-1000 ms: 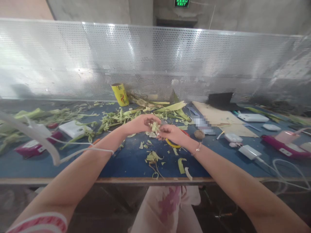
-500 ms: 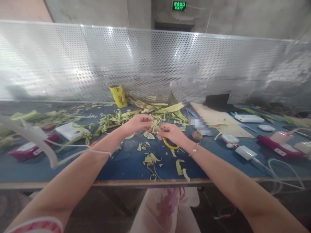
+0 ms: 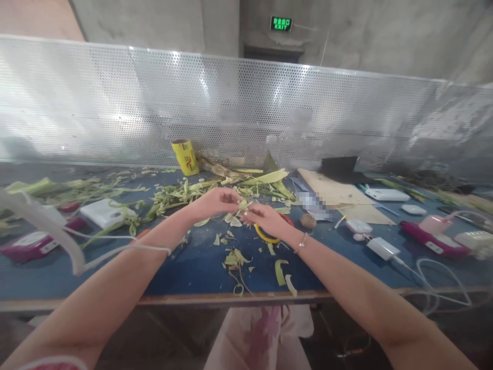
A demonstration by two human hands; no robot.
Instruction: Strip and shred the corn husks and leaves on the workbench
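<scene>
My left hand [image 3: 221,200] and my right hand [image 3: 263,218] meet over the middle of the blue table. Between their fingertips is a small pale-green piece of plant [image 3: 242,205], pinched from both sides; the fingers partly cover it. Under my right hand lies a ring-shaped yellow and red object [image 3: 267,236], mostly hidden. Beyond my hands, green stalks and leaves [image 3: 177,196] are heaped up. Nearer to me on the table are torn leaf scraps [image 3: 235,258] and a curled green strip [image 3: 280,272].
A yellow tube [image 3: 185,157] stands at the back by the perforated metal screen [image 3: 154,103]. On the right lie cardboard [image 3: 327,191], a brown ball [image 3: 308,221], white chargers [image 3: 383,248] and a magenta box [image 3: 431,241]. A white cable [image 3: 115,252] crosses near my left forearm.
My hands have drawn closer together around the plant piece, the right one turning more palm-down. The whole view has shifted slightly, with the table a little lower.
</scene>
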